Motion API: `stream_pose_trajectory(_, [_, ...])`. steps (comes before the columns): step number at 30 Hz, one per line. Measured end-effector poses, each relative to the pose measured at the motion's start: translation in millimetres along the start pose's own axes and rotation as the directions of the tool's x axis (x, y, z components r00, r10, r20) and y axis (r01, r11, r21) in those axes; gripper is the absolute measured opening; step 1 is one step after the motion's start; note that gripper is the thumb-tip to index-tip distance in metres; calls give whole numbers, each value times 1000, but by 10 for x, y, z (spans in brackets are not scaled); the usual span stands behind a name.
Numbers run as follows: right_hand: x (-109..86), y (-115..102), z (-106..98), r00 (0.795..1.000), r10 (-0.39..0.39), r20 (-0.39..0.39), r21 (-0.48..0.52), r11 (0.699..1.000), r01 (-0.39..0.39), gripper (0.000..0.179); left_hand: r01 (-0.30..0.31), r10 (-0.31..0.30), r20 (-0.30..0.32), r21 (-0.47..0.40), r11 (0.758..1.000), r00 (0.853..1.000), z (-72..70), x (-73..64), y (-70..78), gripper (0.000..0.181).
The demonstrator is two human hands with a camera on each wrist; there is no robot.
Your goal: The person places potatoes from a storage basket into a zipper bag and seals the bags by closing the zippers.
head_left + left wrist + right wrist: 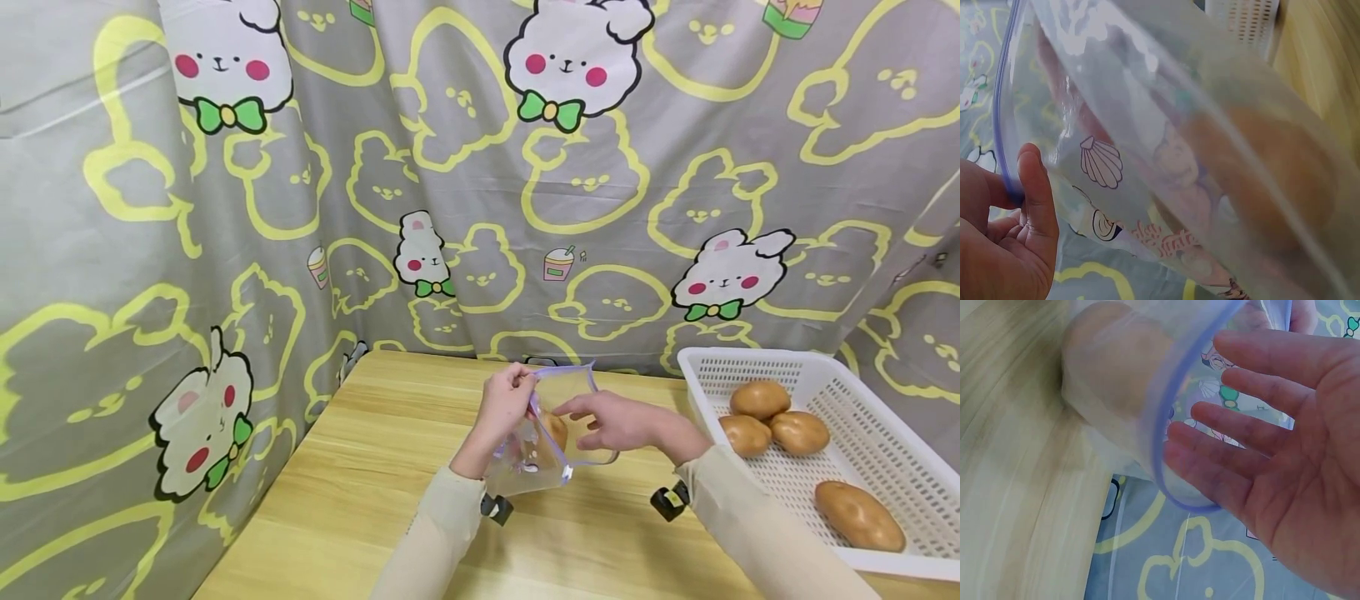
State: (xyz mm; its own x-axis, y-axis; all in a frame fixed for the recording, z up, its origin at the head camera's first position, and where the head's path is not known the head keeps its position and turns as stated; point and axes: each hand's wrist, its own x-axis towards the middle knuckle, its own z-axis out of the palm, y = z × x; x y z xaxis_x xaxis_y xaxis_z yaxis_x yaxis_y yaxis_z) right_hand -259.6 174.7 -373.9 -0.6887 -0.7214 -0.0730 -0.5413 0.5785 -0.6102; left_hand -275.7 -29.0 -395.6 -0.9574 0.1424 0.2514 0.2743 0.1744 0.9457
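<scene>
A clear zip bag [528,467] with a purple-blue rim and printed shells and cartoon figures is held above the wooden table, its mouth spread wide. Inside it lies a brown potato [1116,356], blurred through the plastic. Thumb and fingers of my left hand [508,396] pinch the bag's rim at the upper left, as the left wrist view also shows. My right hand [618,421] is at the bag's mouth with its fingers extended and nothing in them. In the right wrist view those fingertips [1175,453] reach the rim; whether they touch it I cannot tell.
A white perforated basket [693,367] stands at the right with several brown potatoes [858,517] in it. The wooden table [330,483] runs back to a grey curtain [480,183] with yellow bear outlines and white rabbits. Each wrist carries a small black camera [670,500].
</scene>
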Motion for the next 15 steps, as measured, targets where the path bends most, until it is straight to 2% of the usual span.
stream_pose_trajectory(7, [-49,-13,-50,999,-18,-36,-2,1000,18,47,-11,11,-5,5,1000,1000,-9,8,-3,15])
stream_pose_trajectory(15, [-147,-10,-118,992,-70,-102,-49,997,66,42,4,-4,-9,-4,1000,1000,-2,5,4,15])
